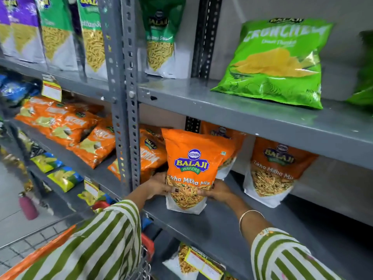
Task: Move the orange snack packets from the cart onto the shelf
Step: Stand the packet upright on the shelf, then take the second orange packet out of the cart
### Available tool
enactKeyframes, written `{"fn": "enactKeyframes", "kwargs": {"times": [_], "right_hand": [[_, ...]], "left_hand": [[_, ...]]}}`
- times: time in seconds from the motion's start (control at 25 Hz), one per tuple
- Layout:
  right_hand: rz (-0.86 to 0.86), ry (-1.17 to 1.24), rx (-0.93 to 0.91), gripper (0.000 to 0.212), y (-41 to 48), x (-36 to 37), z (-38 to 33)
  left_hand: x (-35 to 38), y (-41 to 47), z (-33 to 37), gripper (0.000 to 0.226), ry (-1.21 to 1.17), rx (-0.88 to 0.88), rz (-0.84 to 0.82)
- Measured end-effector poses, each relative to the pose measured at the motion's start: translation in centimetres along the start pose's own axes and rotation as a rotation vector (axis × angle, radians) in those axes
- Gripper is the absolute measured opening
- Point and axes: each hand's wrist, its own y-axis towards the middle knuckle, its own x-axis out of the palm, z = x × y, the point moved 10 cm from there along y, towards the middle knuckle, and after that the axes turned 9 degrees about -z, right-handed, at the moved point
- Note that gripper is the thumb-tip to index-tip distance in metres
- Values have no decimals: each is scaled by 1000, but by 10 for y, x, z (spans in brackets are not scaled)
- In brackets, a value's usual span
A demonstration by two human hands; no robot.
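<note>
An orange snack packet [193,158] stands upright on the grey middle shelf [232,225]. My left hand [159,185] grips its lower left side and my right hand [217,191] grips its lower right side. Behind it stands another orange packet [224,132], mostly hidden. A third orange packet [276,170] leans upright further right on the same shelf. Bottom left, the wire cart [144,267] shows below my striped sleeve, with an orange packet [36,253] lying in it.
Orange chip bags [66,126] fill the shelf bay to the left of the grey upright post [126,110]. A green chips bag [280,63] and green sev packs [161,37] sit on the upper shelf. A pink bottle [28,208] stands on the floor.
</note>
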Motion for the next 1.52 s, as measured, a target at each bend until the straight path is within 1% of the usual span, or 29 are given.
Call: {"fn": "enactKeyframes", "kwargs": {"times": [0.16, 0.28, 0.36, 0.44, 0.52, 0.6, 0.68, 0.72, 0.76, 0.8, 0.84, 0.88, 0.92, 1.0, 1.04, 1.12, 1.16, 1.2, 1.24, 1.32, 1.4, 1.44, 1.52], "right_hand": [[-13, 40, 7, 51, 9, 1, 8], [-8, 69, 37, 53, 10, 1, 13], [-11, 78, 57, 55, 8, 2, 13], [-12, 64, 75, 56, 5, 5, 11], [-17, 44, 152, 58, -2, 7, 13], [-24, -9, 308, 62, -12, 6, 22], [-93, -138, 488, 60, -22, 12, 28], [-182, -232, 571, 51, -27, 22, 28], [-291, -323, 634, 42, -30, 37, 27], [-396, -391, 668, 37, -32, 54, 24], [-497, -435, 667, 35, -29, 77, 19], [-587, -451, 647, 33, -25, 103, 13], [-673, -445, 613, 30, -20, 133, 8], [-787, -458, 530, 23, -6, 195, -1], [-815, -493, 480, 20, 5, 227, -3], [-800, -564, 362, 16, 30, 278, -5], [-787, -591, 317, 14, 43, 299, -4], [-774, -612, 281, 15, 56, 317, -1], [-767, -633, 253, 19, 71, 336, 7], [-754, -664, 215, 26, 98, 368, 28], [-738, -710, 193, 57, 127, 398, 53], [-732, -715, 190, 66, 141, 414, 69], [-742, -660, 177, 71, 164, 441, 96]], "left_hand": [[-2, 8, -4, 58, -7, -5, -20], [-3, 7, -6, 60, -12, -1, 13], [-5, 3, -6, 66, -6, 2, 62], [-5, -5, -5, 76, -5, 11, 107], [-6, -16, -5, 84, 16, 5, 145], [-9, -31, -11, 85, 54, -24, 173], [-14, -52, -19, 75, 82, -60, 159], [-16, -65, -25, 64, 96, -80, 125], [-18, -79, -31, 50, 107, -102, 81], [-20, -93, -39, 34, 109, -132, 36], [-26, -111, -51, 20, 98, -168, -2], [-33, -127, -67, 13, 84, -212, -32], [-41, -142, -84, 13, 64, -258, -53], [-62, -176, -131, 24, -24, -396, -51], [-76, -195, -161, 26, -55, -486, -21], [-100, -233, -224, 18, -33, -661, 43], [-113, -250, -255, 13, 3, -730, 110], [-125, -265, -281, 14, 29, -772, 195], [-136, -277, -305, 20, 55, -780, 269], [-151, -281, -341, 41, 42, -691, 390], [-162, -279, -379, 63, -55, -637, 519], [-166, -276, -403, 71, -111, -642, 587], [-171, -264, -439, 81, -166, -622, 672]]}}
